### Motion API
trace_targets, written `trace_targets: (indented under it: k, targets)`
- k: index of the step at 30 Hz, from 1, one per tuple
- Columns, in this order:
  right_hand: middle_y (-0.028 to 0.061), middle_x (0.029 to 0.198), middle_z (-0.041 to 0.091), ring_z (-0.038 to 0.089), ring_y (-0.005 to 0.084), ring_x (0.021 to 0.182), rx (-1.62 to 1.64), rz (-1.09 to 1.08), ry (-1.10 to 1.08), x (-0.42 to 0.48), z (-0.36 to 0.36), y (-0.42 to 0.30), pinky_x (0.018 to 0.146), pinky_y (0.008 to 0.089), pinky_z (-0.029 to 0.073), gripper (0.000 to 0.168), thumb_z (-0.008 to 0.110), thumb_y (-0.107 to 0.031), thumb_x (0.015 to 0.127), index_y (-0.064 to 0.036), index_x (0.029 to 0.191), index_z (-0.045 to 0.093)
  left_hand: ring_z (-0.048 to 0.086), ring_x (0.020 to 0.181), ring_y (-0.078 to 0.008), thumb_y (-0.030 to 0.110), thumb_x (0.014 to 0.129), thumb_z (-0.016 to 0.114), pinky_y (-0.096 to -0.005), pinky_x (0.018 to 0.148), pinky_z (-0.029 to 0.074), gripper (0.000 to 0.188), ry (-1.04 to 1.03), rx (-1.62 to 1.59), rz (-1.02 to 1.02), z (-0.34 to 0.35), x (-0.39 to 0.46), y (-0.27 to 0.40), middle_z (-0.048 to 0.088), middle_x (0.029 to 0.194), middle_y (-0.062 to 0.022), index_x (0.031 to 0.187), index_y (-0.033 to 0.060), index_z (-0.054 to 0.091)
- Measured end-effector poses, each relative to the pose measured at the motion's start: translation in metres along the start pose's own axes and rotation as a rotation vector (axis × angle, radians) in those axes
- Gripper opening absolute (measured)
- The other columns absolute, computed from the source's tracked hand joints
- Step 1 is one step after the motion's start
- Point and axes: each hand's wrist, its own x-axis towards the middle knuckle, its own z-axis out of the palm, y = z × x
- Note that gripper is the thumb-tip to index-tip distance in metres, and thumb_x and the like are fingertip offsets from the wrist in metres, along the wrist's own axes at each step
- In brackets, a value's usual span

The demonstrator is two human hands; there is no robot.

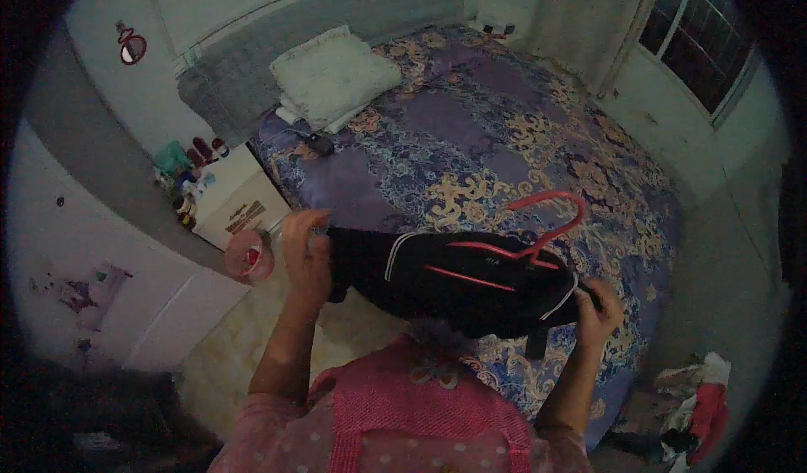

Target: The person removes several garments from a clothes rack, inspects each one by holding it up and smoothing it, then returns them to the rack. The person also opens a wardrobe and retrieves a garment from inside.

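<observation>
A black garment with white piping (466,296) is stretched between my two hands, above the near edge of the bed. A pink clothes hanger (548,240) lies at the garment, its hook pointing up and parts of its bars showing against the black cloth. My left hand (307,252) grips the garment's left end, fingers curled over the fabric. At the right end, my right hand (599,312) pinches the cloth just past the white piping. Dim light hides the folds of the garment.
A bed with a purple patterned cover (441,151) lies ahead, with folded white bedding (334,76) on it. At left are a pink bin (249,257) and a white bedside surface (233,189) with bottles. Piled clothes (700,404) are at lower right.
</observation>
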Motion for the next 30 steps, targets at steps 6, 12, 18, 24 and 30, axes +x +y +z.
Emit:
trace_targets:
  k: [6, 12, 18, 24, 30]
  targets:
    - [0.0084, 0.077, 0.062, 0.056, 0.0158, 0.066, 0.102, 0.023, -0.09, 0.0, 0.012, 0.02, 0.059, 0.0274, 0.044, 0.012, 0.068, 0.001, 0.071, 0.001, 0.083, 0.064, 0.053, 0.079, -0.0301, 0.007, 0.072, 0.067, -0.0384, 0.074, 0.041, 0.025, -0.642, 0.113, 0.021, 0.009, -0.024, 0.039, 0.059, 0.082, -0.0107, 0.096, 0.0059, 0.062]
    - [0.0112, 0.076, 0.063, 0.058, 0.0201, 0.067, 0.254, 0.105, -0.383, 0.016, 0.056, 0.016, 0.06, 0.0312, 0.045, 0.015, 0.07, -0.003, 0.07, 0.001, 0.083, 0.065, 0.054, 0.07, -0.0274, 0.002, 0.071, 0.067, -0.0357, 0.065, 0.041, 0.018, -0.408, 0.028, -0.27, -0.024, -0.058, 0.04, 0.058, 0.076, -0.01, 0.089, 0.0049, 0.063]
    - [0.0117, 0.079, 0.062, 0.058, 0.0211, 0.07, 0.241, -0.142, -0.617, 0.044, 0.11, -0.017, 0.063, 0.0296, 0.044, 0.016, 0.067, -0.004, 0.075, 0.001, 0.09, 0.065, 0.054, 0.069, -0.0209, 0.002, 0.073, 0.067, -0.0299, 0.063, 0.043, 0.013, -0.008, 0.005, -0.711, -0.097, -0.099, 0.043, 0.056, 0.076, -0.0082, 0.084, 0.0008, 0.06]
    - [0.0055, 0.094, 0.063, 0.057, 0.0145, 0.085, 0.541, 0.069, -0.581, 0.059, 0.158, -0.052, 0.077, 0.0285, 0.044, 0.018, 0.059, -0.005, 0.083, 0.0, 0.099, 0.064, 0.052, 0.072, -0.0098, 0.002, 0.08, 0.062, -0.0231, 0.065, 0.042, 0.008, 0.34, -0.076, -0.807, -0.169, -0.113, 0.057, 0.053, 0.083, -0.0025, 0.086, -0.001, 0.059]
    - [0.0069, 0.102, 0.062, 0.056, 0.0173, 0.096, 0.692, 0.087, -0.586, 0.055, 0.209, -0.113, 0.087, 0.0296, 0.042, 0.022, 0.058, -0.005, 0.083, 0.0, 0.105, 0.062, 0.054, 0.077, -0.0109, 0.0, 0.08, 0.061, -0.0235, 0.07, 0.044, 0.01, 0.474, 0.163, -0.768, -0.229, -0.125, 0.065, 0.057, 0.084, -0.0034, 0.089, -0.002, 0.06]
